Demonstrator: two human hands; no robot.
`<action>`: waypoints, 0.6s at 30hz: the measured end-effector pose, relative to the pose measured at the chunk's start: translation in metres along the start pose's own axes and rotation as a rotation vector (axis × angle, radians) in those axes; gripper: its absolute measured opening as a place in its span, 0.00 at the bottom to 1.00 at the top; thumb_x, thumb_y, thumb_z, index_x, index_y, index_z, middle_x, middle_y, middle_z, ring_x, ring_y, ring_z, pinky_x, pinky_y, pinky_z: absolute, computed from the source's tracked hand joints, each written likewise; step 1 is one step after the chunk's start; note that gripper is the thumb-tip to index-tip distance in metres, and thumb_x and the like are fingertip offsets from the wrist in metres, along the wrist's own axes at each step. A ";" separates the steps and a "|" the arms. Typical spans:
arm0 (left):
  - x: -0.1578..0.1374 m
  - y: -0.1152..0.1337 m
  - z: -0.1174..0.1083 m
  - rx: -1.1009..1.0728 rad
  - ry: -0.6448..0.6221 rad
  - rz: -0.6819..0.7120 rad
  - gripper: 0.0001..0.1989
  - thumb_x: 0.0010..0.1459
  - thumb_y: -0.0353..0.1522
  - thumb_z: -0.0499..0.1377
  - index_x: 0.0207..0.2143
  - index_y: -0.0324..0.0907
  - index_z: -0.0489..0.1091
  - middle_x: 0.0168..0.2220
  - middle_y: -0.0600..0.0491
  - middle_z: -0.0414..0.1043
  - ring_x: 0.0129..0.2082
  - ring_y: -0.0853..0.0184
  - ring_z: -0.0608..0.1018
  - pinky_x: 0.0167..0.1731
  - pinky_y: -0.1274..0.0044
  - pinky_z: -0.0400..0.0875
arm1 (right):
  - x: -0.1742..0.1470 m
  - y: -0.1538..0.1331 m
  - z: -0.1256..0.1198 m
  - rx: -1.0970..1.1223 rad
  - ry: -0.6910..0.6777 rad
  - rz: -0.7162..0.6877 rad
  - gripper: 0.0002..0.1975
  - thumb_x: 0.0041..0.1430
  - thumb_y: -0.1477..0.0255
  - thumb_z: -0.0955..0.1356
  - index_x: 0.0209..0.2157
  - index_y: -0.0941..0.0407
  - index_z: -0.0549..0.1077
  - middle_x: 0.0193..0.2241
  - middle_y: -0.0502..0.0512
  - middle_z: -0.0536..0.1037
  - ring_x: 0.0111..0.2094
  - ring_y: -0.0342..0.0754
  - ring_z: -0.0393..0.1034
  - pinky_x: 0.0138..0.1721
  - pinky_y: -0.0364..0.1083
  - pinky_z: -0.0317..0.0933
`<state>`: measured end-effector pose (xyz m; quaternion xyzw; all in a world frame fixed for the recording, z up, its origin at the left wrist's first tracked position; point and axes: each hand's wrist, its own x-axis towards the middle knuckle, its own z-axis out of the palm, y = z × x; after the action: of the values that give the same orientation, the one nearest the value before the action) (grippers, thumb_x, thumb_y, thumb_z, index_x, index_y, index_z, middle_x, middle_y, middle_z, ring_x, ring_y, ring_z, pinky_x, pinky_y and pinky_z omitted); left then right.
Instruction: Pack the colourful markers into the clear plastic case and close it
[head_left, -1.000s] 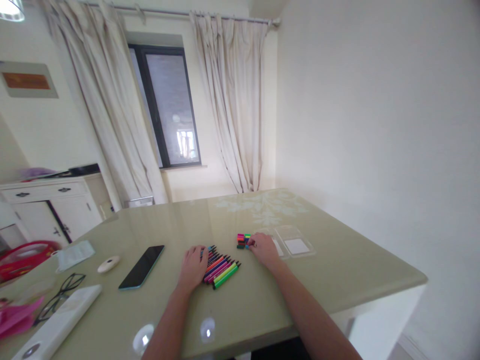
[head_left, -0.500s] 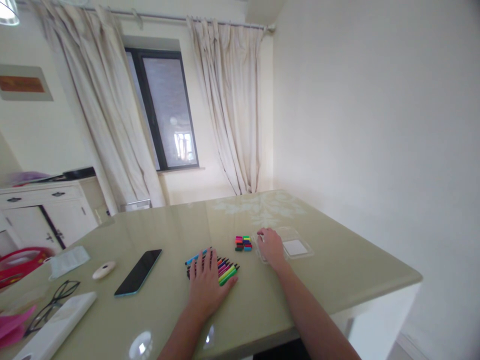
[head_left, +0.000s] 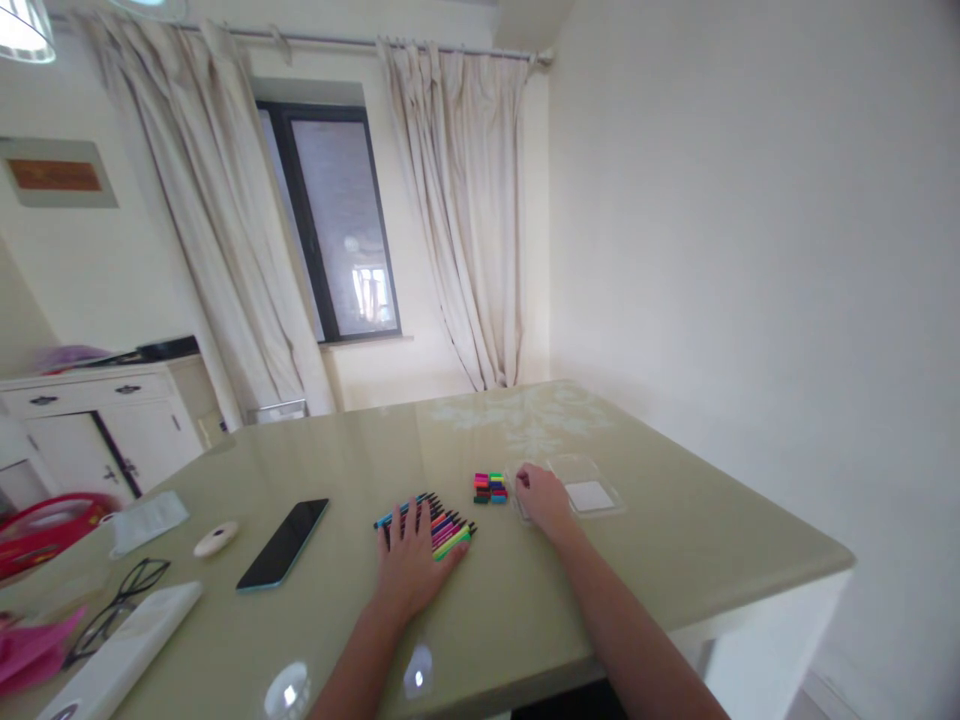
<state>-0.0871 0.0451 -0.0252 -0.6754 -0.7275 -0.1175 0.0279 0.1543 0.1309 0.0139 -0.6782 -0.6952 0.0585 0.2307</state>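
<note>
My left hand (head_left: 409,565) lies with its fingers spread over a bunch of coloured felt-tip pens (head_left: 450,534), which rest side by side on the table with their uncapped dark tips toward the far right. To the right, two short columns of coloured pen caps (head_left: 490,488) sit close together. My right hand (head_left: 546,502) is over the left part of a clear plastic case (head_left: 613,498) that has a white label (head_left: 589,496). Its fingers are curled in, and whatever they may pinch is hidden.
A phone (head_left: 283,545), a white oval object (head_left: 216,540), glasses (head_left: 120,605), a long white object (head_left: 124,655) and a face mask (head_left: 150,522) lie on the left of the glossy table (head_left: 360,450). A wall (head_left: 750,300) rises along the right.
My right hand's fingers have curled in further over the case. My left hand remains on the pens, which sit slightly closer together. The view has shifted slightly.
</note>
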 end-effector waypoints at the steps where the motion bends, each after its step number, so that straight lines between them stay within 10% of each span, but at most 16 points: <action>1: 0.003 -0.002 0.000 0.004 -0.001 0.012 0.51 0.56 0.64 0.44 0.70 0.39 0.52 0.72 0.41 0.46 0.71 0.40 0.48 0.66 0.49 0.41 | 0.000 -0.001 0.000 0.010 -0.003 -0.004 0.11 0.65 0.72 0.63 0.39 0.54 0.78 0.37 0.56 0.82 0.38 0.48 0.75 0.34 0.43 0.56; 18: 0.043 -0.015 0.002 -0.044 -0.006 0.058 0.49 0.56 0.63 0.47 0.70 0.41 0.52 0.72 0.42 0.47 0.71 0.43 0.50 0.66 0.52 0.44 | -0.005 -0.015 0.011 0.011 -0.086 -0.149 0.11 0.67 0.72 0.63 0.42 0.54 0.77 0.39 0.57 0.81 0.43 0.49 0.74 0.42 0.43 0.59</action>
<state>-0.1056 0.0864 -0.0206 -0.6969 -0.7051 -0.1305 0.0140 0.1361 0.1279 0.0094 -0.6204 -0.7526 0.0742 0.2079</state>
